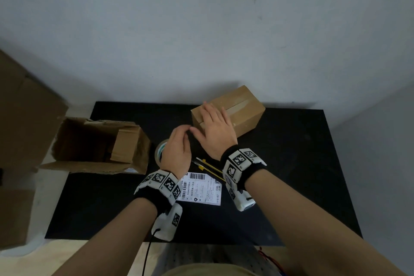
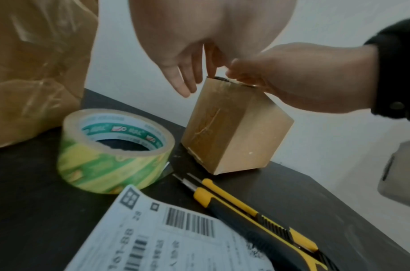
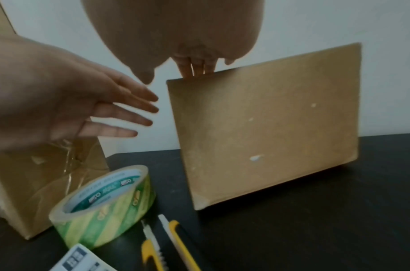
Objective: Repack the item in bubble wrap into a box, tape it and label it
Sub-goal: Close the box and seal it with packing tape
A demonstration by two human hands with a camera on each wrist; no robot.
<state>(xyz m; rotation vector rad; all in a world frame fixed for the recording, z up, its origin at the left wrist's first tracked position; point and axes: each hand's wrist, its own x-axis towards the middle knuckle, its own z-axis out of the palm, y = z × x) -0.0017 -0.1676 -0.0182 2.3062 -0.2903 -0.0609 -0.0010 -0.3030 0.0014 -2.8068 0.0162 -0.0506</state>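
Observation:
A small closed cardboard box (image 1: 244,110) with clear tape along its top seam stands at the back of the black table (image 1: 302,163). My right hand (image 1: 212,123) lies flat on the box's near-left end, fingers straight. In the right wrist view its fingertips (image 3: 194,67) touch the top edge of the box (image 3: 268,124). My left hand (image 1: 179,143) hovers just left of that corner, fingers relaxed and spread, holding nothing. Below it lies the green-and-yellow tape roll (image 2: 115,146). The white shipping label (image 1: 201,188) lies flat between my wrists. No bubble-wrapped item is in sight.
Two yellow-and-black utility knives (image 1: 208,167) lie side by side between the label and the box. An open, torn cardboard box (image 1: 98,143) sits at the table's left edge. More cardboard (image 1: 22,107) stands further left. A grey wall runs behind the table.

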